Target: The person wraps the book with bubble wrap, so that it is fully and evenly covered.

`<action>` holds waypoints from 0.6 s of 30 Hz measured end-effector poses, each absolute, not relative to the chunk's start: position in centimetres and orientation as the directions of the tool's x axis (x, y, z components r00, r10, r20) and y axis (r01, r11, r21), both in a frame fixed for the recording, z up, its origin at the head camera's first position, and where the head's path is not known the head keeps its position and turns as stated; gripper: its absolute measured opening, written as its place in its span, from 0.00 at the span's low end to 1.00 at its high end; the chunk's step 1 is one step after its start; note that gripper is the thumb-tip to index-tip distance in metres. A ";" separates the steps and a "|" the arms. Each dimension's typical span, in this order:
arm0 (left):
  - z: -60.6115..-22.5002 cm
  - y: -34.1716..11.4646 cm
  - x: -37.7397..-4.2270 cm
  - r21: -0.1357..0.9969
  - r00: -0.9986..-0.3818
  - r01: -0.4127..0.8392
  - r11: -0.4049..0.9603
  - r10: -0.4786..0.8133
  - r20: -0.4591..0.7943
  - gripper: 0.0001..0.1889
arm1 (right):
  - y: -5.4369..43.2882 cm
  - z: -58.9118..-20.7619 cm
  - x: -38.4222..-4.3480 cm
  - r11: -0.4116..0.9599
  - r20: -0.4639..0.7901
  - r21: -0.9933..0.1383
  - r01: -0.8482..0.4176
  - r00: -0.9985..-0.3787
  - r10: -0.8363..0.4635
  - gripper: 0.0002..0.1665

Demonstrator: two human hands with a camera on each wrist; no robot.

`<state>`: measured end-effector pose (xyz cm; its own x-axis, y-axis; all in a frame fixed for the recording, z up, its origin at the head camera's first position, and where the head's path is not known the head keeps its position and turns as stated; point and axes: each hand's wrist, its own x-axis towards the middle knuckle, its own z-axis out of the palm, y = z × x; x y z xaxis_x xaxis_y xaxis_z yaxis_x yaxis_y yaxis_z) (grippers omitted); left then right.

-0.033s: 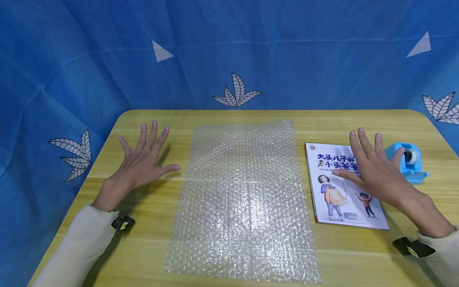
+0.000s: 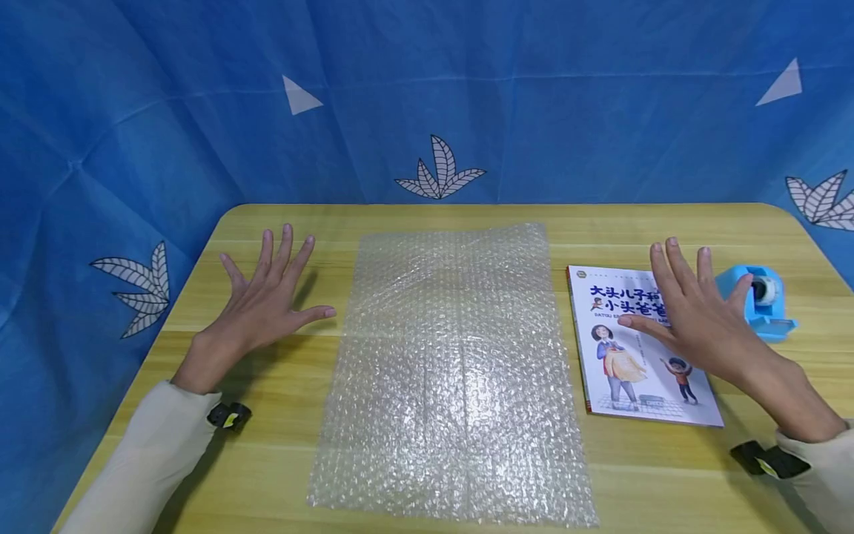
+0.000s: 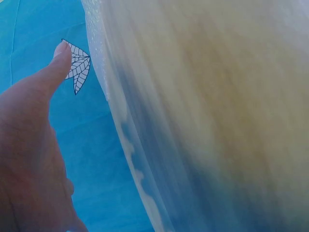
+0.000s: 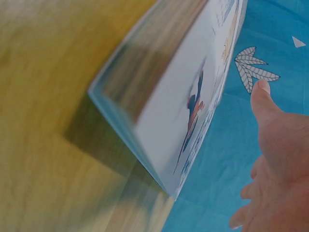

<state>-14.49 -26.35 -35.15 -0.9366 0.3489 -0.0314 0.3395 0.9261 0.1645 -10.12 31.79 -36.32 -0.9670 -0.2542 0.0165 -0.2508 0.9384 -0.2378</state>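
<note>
- Nothing visibly moves since earlier frame.
- Left hand (image 2: 265, 305): fingers spread, empty, beside bubble wrap (image 2: 454, 371).
- Right hand (image 2: 710, 326): spread, empty, over book (image 2: 643, 367) (tape dispenser (image 2: 763, 313) near).

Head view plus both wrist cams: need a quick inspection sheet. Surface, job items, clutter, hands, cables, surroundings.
Surface: yellowish wood-grain table.
Bubble wrap: laid flat mid-table, glossy.
Book: lying cover up, right of the wrap and apart from it; partly hidden by the right hand.
Tape dispenser: blue, right of the book, roll fitted; partly hidden.
Clutter: nothing seen.
Left hand: fingers spread, left of the wrap, holding nothing.
Right hand: fingers spread, above the book, holding nothing.
Cables: nothing seen.
Surroundings: blue backdrop with leaf prints and pale triangles.
</note>
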 end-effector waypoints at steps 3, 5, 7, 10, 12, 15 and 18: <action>-35.2 -26.4 -14.5 0.165 -0.936 0.341 0.925 0.351 -0.033 0.59 | 31.8 -36.3 -10.0 0.938 0.011 -0.240 -0.249 -0.967 -0.254 0.66; -35.2 -26.4 -14.5 0.165 -0.935 0.343 0.925 0.352 -0.034 0.59 | 31.8 -36.3 -10.1 0.938 0.006 -0.241 -0.249 -0.967 -0.255 0.66; -35.3 -26.5 -14.5 0.167 -0.934 0.345 0.924 0.356 -0.038 0.59 | 31.8 -36.3 -10.1 0.937 0.002 -0.243 -0.250 -0.966 -0.257 0.67; -35.3 -26.5 -14.4 0.166 -0.931 0.348 0.923 0.361 -0.057 0.58 | 31.7 -36.3 -10.0 0.935 0.005 -0.248 -0.255 -0.965 -0.262 0.67; -35.2 -26.5 -14.2 0.171 -0.930 0.346 0.923 0.361 -0.071 0.58 | 31.6 -36.3 -9.9 0.933 0.005 -0.251 -0.258 -0.964 -0.266 0.67; -35.0 -26.3 -14.0 0.179 -0.927 0.346 0.921 0.365 -0.085 0.57 | 31.2 -36.2 -9.8 0.932 -0.002 -0.246 -0.265 -0.962 -0.274 0.67; -34.8 -25.9 -13.6 0.192 -0.921 0.362 0.912 0.382 -0.080 0.57 | 30.6 -36.1 -9.7 0.925 -0.008 -0.253 -0.283 -0.956 -0.295 0.68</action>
<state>-13.58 -25.91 -34.79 -0.9205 0.3824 -0.0799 0.3622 0.9121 0.1922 -9.74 30.60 -36.07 -0.9556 -0.2946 -0.0078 -0.2832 0.9252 -0.2526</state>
